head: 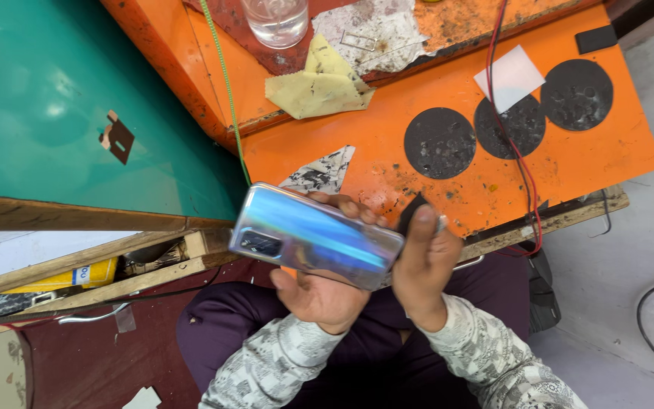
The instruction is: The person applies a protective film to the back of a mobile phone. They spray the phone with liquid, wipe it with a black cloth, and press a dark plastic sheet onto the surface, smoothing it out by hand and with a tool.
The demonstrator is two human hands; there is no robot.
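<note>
Head view: phone (pixel 316 236) across left hand (pixel 319 291) palm, right hand (pixel 421 261) at end.

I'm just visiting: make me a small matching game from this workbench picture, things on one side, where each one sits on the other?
Things:
1. phone
2. glass
3. yellow cloth
4. white paper square

Places:
A. lying across red wires and a black disc
B. top edge of the view
C. held in both hands
D. just below the glass

Pairs: 1-C, 2-B, 3-D, 4-A
</note>
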